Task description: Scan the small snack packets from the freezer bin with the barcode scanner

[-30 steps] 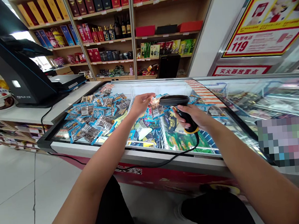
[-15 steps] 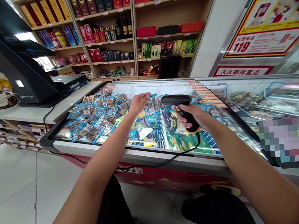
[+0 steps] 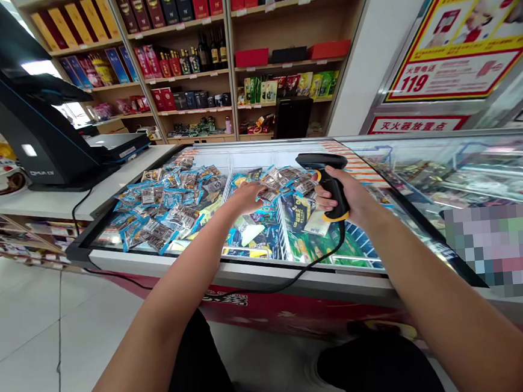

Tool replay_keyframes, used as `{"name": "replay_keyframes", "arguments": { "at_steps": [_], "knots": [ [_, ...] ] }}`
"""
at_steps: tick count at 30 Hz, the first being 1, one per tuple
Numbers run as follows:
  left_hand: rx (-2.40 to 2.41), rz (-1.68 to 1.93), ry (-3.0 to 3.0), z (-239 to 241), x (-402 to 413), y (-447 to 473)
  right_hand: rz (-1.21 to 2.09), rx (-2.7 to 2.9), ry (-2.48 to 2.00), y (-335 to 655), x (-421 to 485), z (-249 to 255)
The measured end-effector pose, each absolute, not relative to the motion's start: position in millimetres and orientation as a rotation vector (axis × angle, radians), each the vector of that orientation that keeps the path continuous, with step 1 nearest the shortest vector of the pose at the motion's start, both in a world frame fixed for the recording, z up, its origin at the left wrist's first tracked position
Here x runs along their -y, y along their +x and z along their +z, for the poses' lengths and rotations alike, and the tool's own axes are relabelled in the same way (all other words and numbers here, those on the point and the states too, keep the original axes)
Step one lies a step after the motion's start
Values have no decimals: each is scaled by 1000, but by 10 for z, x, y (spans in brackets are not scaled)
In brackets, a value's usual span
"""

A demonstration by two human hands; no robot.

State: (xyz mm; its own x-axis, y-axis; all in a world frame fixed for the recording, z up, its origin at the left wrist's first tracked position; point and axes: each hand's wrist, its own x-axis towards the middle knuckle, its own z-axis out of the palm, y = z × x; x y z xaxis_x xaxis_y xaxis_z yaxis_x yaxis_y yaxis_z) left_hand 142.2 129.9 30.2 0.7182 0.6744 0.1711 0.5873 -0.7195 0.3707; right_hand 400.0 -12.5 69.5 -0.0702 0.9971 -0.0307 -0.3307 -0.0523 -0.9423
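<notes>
My right hand (image 3: 334, 197) grips the handle of a black and yellow barcode scanner (image 3: 321, 162), its fingers wrapped round it and its head pointing left. My left hand (image 3: 247, 198) is palm down at the left edge of a smaller pile of snack packets (image 3: 287, 180). Its fingers close on the edge of a clear and blue snack packet (image 3: 268, 193); the fingertips are partly hidden. A larger heap of similar packets (image 3: 171, 197) lies on the left of the glass freezer top (image 3: 249, 154).
Bagged goods (image 3: 307, 228) show inside the freezer below. The scanner's cable (image 3: 303, 271) hangs across its front edge. A black checkout machine (image 3: 43, 134) stands on the white counter (image 3: 121, 171) at left. Stocked shelves (image 3: 229, 72) line the back.
My left hand has lowered from holding a packet up near the scanner to the smaller pile. The scanner has moved slightly up and right, tilting, uncovering more of the packets.
</notes>
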Motion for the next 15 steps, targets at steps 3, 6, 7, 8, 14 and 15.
{"name": "replay_keyframes", "arguments": {
  "at_steps": [3,6,7,8,14,15],
  "knots": [
    [-917,397,2710,321,-1197,1474,1430,985,-950,3994,124,688],
    [-794,417,2626,283,-1114,1578,1430,977,-950,3981,121,695],
    [-738,425,2604,271,-1086,1619,1429,970,-957,3976,121,702],
    [-678,440,2595,264,-1061,1659,1428,965,-967,3971,123,710],
    [-827,624,2711,303,-1167,1651,1423,975,-989,3963,147,743],
    [-1009,633,2728,312,-1236,1574,1425,970,-995,3968,145,738]
  ]
}}
